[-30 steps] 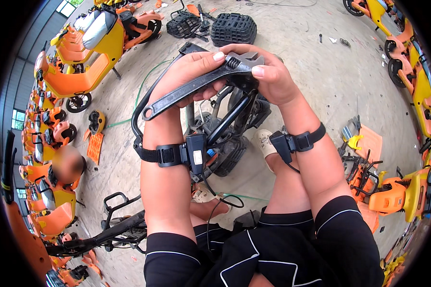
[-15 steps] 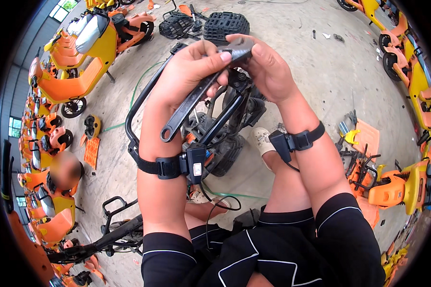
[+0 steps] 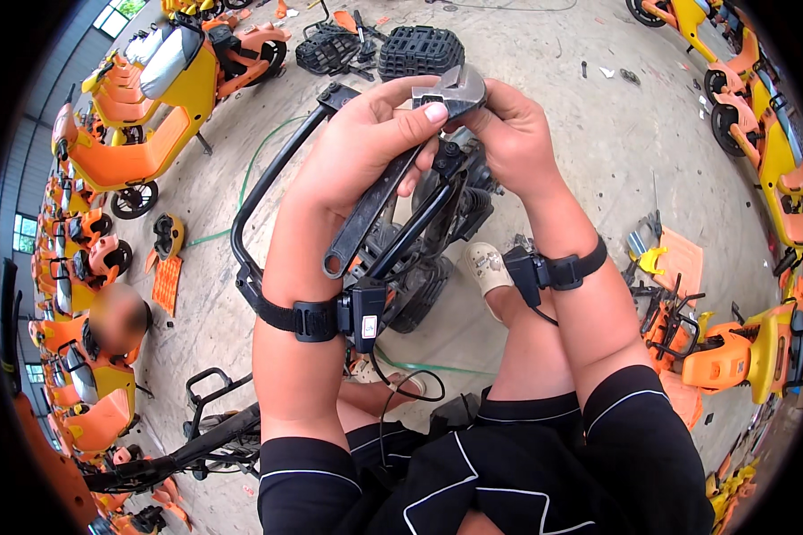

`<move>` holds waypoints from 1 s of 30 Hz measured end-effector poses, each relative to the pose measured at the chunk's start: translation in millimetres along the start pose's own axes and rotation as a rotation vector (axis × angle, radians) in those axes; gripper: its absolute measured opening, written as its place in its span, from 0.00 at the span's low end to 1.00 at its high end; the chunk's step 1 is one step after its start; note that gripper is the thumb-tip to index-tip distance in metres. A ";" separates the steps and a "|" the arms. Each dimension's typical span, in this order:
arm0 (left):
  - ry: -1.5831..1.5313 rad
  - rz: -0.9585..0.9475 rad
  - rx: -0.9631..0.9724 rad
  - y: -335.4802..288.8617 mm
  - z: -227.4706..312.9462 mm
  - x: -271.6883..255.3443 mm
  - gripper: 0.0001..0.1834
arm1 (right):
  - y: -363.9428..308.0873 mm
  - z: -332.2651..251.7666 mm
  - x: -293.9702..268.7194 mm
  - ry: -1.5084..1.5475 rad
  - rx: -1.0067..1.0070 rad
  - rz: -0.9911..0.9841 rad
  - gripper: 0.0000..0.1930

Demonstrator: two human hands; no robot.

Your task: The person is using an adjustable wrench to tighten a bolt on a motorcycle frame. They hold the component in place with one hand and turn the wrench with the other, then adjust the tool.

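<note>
A dark adjustable wrench [image 3: 363, 219] is held up above a black scooter frame [image 3: 270, 189], its jaw end at the top and its holed handle end hanging down to the left. My left hand [image 3: 352, 138] is closed round it just below the head, thumb laid across the jaw area. Curled at the right side of the head, my right hand [image 3: 519, 135] grips it with thumb and fingers. The jaws point up and away from me. Below both hands stand the frame's bracket and bolt [image 3: 451, 153], partly covered by my fingers.
Black plastic baskets [image 3: 421, 50] lie on the floor ahead. Yellow-orange scooters [image 3: 138, 152] line the left, with more at the far right. Loose orange panels [image 3: 682, 259] and tools lie to my right. A green hose [image 3: 252, 169] crosses the floor. Another black frame [image 3: 187, 446] is at lower left.
The wrench has turned in my hands, so its jaws now show more plainly. My right hand has gone from spread along the head to curled at its side.
</note>
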State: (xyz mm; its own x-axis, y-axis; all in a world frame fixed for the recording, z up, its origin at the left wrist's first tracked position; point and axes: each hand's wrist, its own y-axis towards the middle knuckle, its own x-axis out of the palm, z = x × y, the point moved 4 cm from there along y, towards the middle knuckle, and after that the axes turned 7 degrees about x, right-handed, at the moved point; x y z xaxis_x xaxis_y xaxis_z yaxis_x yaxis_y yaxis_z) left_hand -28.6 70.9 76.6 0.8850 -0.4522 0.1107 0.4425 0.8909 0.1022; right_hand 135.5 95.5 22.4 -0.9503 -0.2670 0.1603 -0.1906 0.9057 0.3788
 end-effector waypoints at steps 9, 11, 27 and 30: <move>0.043 0.044 0.096 2.1 1.3 7.6 0.27 | -0.7 -11.6 -0.7 -0.351 -0.241 0.196 0.13; 0.043 0.069 0.094 1.6 -1.5 9.7 0.26 | 1.9 -9.2 -3.4 -0.377 -0.279 0.206 0.14; -0.027 0.098 0.128 4.8 -2.2 2.0 0.25 | -0.4 -11.2 11.3 -0.465 -0.218 0.405 0.06; 0.012 0.117 0.154 6.0 -2.1 11.7 0.25 | 0.9 -6.1 4.1 -0.387 -0.207 0.383 0.07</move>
State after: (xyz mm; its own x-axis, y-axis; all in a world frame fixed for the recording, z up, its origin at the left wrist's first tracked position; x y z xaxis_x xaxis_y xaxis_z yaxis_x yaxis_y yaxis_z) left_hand -15.3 71.1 76.5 0.9312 -0.3446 0.1190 0.3100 0.9202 0.2392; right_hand 132.9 93.2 29.0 -0.9703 0.2418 -0.0091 0.1995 0.8206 0.5356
